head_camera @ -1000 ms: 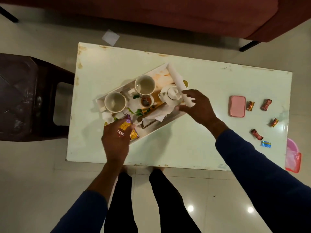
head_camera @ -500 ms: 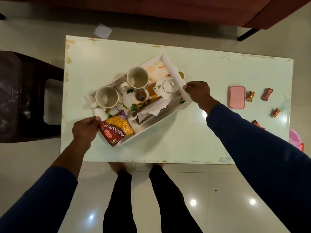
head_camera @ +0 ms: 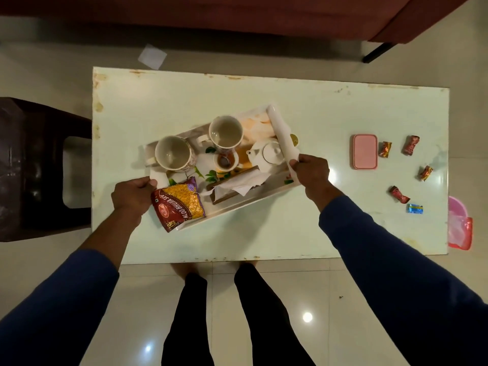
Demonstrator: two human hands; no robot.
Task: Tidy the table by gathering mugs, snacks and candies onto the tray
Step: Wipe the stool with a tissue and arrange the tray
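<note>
A white tray (head_camera: pixel 279 128) sits askew in the middle of the pale green table (head_camera: pixel 264 233). On it stand two empty cream mugs (head_camera: pixel 173 153) (head_camera: pixel 225 132), and a red and yellow snack packet (head_camera: pixel 179 203) lies at its near left corner. My left hand (head_camera: pixel 130 192) grips the tray's left end, beside the packet. My right hand (head_camera: pixel 310 169) grips the tray's right rim. Several wrapped candies lie loose on the table's right side: red ones (head_camera: pixel 410 145) (head_camera: pixel 399 194), gold-red ones (head_camera: pixel 385 149) (head_camera: pixel 425 173) and a blue one (head_camera: pixel 415 208).
The tray's surface shows a printed teapot (head_camera: pixel 266 154), small cup (head_camera: pixel 225 161) and napkin picture. A pink lidded box (head_camera: pixel 365 151) lies right of the tray. A dark plastic stool (head_camera: pixel 39 167) stands left of the table, a pink bin (head_camera: pixel 459 225) at its right edge, a sofa (head_camera: pixel 237 14) behind.
My left hand let go of the snack packet, now lying on the tray, and moved left onto the tray's end. My right hand stayed on the right rim.
</note>
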